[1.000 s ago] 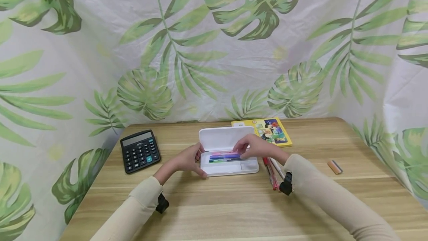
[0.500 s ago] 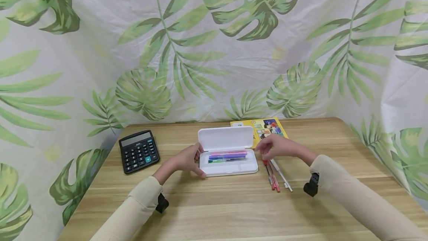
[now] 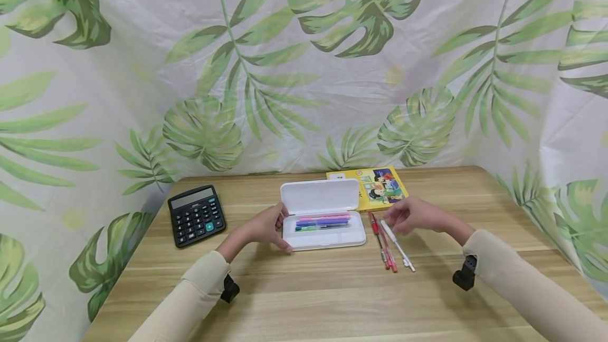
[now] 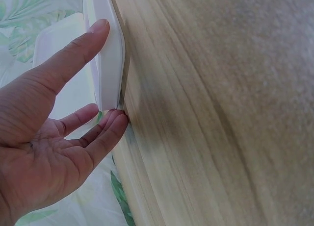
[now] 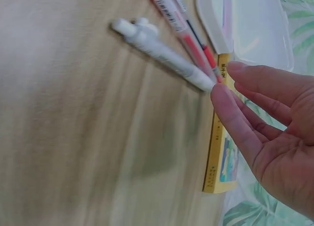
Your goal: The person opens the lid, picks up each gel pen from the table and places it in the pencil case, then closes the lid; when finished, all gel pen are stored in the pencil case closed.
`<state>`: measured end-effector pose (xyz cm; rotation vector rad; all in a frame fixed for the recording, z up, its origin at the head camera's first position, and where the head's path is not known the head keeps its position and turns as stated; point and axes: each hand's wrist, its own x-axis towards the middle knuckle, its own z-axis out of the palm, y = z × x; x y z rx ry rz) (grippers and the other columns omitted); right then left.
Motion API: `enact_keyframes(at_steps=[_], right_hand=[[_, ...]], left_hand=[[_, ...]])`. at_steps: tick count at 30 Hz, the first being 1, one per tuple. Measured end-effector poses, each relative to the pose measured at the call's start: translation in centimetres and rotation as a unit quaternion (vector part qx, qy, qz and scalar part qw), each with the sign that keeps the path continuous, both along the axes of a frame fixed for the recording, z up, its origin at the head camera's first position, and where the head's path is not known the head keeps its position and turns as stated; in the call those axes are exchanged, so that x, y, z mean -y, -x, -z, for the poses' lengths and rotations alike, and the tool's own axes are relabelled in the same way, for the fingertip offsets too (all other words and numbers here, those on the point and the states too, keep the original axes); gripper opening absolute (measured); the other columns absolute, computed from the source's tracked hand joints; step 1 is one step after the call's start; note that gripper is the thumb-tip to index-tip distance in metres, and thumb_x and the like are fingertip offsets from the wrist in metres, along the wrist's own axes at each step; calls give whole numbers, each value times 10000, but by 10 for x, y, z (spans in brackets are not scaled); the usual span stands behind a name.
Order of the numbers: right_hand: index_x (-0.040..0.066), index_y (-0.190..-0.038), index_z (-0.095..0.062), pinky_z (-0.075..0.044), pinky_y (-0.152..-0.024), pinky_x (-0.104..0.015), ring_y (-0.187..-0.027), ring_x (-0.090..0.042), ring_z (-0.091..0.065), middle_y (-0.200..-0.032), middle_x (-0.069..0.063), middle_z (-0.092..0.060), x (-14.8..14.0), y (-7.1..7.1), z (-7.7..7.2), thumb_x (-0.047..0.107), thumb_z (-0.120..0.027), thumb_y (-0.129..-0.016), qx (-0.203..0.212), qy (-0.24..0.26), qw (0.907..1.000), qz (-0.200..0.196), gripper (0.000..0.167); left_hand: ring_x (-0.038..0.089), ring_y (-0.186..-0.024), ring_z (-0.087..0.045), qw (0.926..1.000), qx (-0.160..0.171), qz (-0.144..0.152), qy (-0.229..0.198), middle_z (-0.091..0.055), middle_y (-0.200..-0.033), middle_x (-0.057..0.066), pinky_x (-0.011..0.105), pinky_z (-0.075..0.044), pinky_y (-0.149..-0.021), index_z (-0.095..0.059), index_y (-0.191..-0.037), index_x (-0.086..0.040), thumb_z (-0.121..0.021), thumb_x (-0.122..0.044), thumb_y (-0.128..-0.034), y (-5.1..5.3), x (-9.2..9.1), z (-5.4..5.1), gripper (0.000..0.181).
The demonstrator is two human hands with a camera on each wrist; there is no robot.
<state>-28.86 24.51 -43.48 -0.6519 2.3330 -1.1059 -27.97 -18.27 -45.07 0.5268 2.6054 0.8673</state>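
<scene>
A white pencil case lies with its lid up in the head view, with several pink, purple and green pens inside. My left hand holds the case at its left end; in the left wrist view the thumb lies along the wall and the other fingertips touch the end. Right of the case are a white pen and red pens, close together. My right hand is at the white pen's far end, thumb and fingers apart, with nothing gripped. Whether a fingertip touches the pen I cannot tell.
A yellow picture book lies behind the case, partly covered by its lid. A black calculator sits at the left of the wooden table. Leaf-patterned cloth hangs behind.
My right hand has left the inside of the case and moved right, past the red pens to the white pen. My left hand stays on the case.
</scene>
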Motion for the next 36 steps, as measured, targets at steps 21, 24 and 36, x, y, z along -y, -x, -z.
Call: enact_keyframes(at_steps=[21,24,36], right_hand=[[-32,-1142,-690,-544,-717,-253,-862,-196,-619,-961,-129,-686,2,-7,24,70,-896,-742,-235,-173,9979,577,462],[-39,-1141,-682,-548,-709,-251,-848,-198,-623,-952,-127,-680,1,-7,25,52,-891,-739,-221,-146,9979,589,462],[-57,-1165,-680,-535,-615,-256,-728,-140,-623,-907,-145,-682,3,-10,21,-41,-816,-766,-10,-138,9975,692,422]], left_hand=[[231,-963,-510,10000,-30,32,50,-550,-1045,116,354,-452,-850,-478,-1240,24,-991,-210,-638,1,1,1,824],[229,-968,-511,10000,-21,29,57,-554,-1051,117,354,-450,-858,-480,-1243,24,-990,-217,-639,1,1,1,827],[211,-968,-511,10000,6,10,33,-560,-1065,114,364,-460,-877,-479,-1251,21,-990,-223,-640,2,1,3,833]])
